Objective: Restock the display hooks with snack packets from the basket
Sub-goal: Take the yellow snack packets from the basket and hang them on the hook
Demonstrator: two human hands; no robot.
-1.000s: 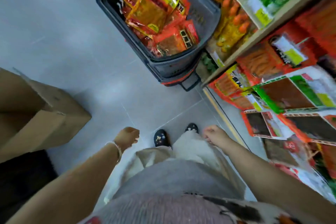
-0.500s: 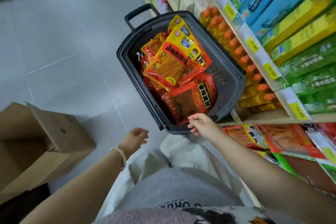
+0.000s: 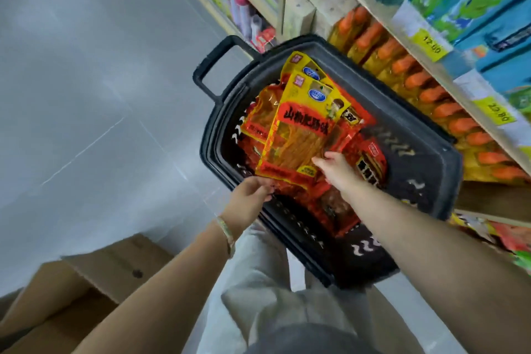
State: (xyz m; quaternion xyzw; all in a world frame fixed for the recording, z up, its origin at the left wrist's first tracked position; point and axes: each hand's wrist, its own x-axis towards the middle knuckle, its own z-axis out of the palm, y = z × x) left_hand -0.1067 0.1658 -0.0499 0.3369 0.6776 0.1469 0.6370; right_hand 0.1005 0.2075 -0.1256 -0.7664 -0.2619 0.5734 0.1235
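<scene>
A black plastic basket [image 3: 425, 169] stands on the floor beside the shelf, filled with several yellow and red snack packets. The top yellow packet [image 3: 298, 129] lies tilted on the pile. My right hand [image 3: 337, 169] reaches into the basket, and its fingers touch that packet's lower right edge. My left hand [image 3: 250, 195] is at the basket's near rim, fingertips at the packet's lower left corner. Red packets [image 3: 370, 158] lie underneath and to the right. No display hooks are in view.
Shelves [image 3: 425, 34] run along the right with orange-capped bottles [image 3: 448, 112], blue-green boxes and yellow price tags. An open cardboard box [image 3: 86, 290] sits on the grey floor at lower left. The basket's handle [image 3: 212, 66] sticks out at its far end.
Both hands moved forward from beside my legs into the basket. The right hand went from the basket's near rim to the yellow packet; the left came up to its corner.
</scene>
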